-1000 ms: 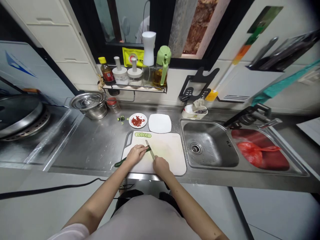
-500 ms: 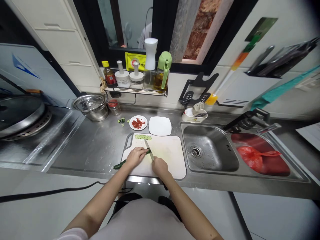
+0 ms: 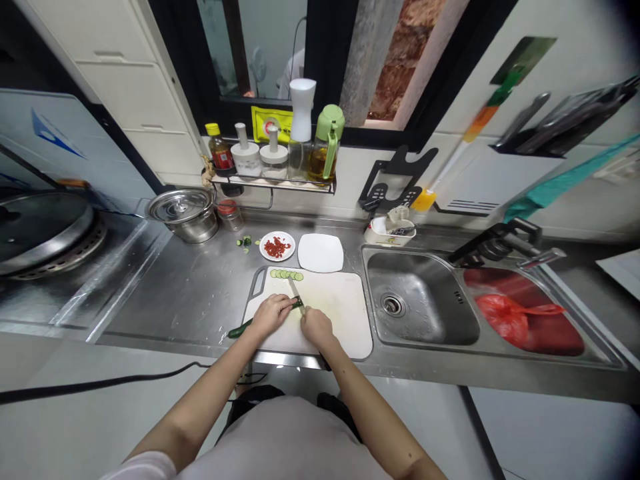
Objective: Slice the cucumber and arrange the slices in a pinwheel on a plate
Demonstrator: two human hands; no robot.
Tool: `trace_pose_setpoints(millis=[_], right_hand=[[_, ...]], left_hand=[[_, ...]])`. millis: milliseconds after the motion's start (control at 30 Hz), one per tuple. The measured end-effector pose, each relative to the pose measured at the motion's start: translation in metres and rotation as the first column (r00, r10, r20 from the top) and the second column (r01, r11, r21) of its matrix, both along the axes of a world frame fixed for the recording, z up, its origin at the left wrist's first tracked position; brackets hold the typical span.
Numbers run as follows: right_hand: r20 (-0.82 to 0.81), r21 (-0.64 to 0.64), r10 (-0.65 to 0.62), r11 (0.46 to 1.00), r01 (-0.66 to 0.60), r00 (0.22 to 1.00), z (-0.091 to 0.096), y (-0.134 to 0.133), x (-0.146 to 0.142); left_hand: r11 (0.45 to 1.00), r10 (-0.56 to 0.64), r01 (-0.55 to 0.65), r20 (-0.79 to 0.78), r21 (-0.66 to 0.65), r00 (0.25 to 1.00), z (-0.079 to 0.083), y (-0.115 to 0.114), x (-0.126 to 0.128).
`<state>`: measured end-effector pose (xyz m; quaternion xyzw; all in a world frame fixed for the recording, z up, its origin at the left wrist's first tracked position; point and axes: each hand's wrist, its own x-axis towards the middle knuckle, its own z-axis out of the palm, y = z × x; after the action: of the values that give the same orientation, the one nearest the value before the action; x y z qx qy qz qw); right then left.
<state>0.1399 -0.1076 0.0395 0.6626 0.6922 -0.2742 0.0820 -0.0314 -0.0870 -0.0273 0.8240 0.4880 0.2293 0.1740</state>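
A broad brushed-steel counter (image 3: 165, 293) carries everything I watch from my distant seat, and a silver steel sink with 2 basins (image 3: 425, 310) is set into it on the right, near enough, I judge, for rinsing. The white rectangular cutting board with grey trim (image 3: 345, 327) lies along the counter's front edge, presumably so both arms can work straight ahead. Just beyond it sit a white rounded-square plate (image 3: 321, 253) and a white round plate (image 3: 262, 247) bearing small chopped red pieces (image 3: 277, 248), both outside the blade's way.

The left hand (image 3: 273, 315) has its fingers bent low over a dark green cucumber (image 3: 297, 303) on the board, pinning it, I take it, against rolling. The right hand (image 3: 317, 327) is curled fully round the hidden handle of a slim grey metal knife (image 3: 293, 288), its blade meeting the cucumber's right end and pointing away from the body. (A dark green length (image 3: 240, 330) sticks out past the left wrist; whether it is the same cucumber, I cannot tell.) Pale green round slices (image 3: 287, 274) lie in a row along the board's far edge, probably to free the middle. Smallest, green scraps (image 3: 244, 241) lie apart on the steel.
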Motion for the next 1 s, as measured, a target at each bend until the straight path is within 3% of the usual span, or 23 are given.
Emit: trace_pose_setpoints(millis=[600,833,1000], right_hand=[[-0.010,-0.029,-0.047,0.999,0.046,0.999,0.002,-0.018,0.019],[0.012,-0.055,-0.052,0.997,0.053,0.999,0.005,-0.018,0.025],[0.079,0.024,-0.038,0.999,0.037,0.996,0.010,-0.024,0.028]], left_hand=[[1.000,0.013,-0.013,-0.067,0.002,0.998,0.006,-0.004,0.002],[0.991,0.017,-0.029,-0.096,-0.127,0.995,0.018,0.000,0.001],[0.977,0.086,-0.100,-0.078,-0.188,0.993,0.023,-0.003,0.003]])
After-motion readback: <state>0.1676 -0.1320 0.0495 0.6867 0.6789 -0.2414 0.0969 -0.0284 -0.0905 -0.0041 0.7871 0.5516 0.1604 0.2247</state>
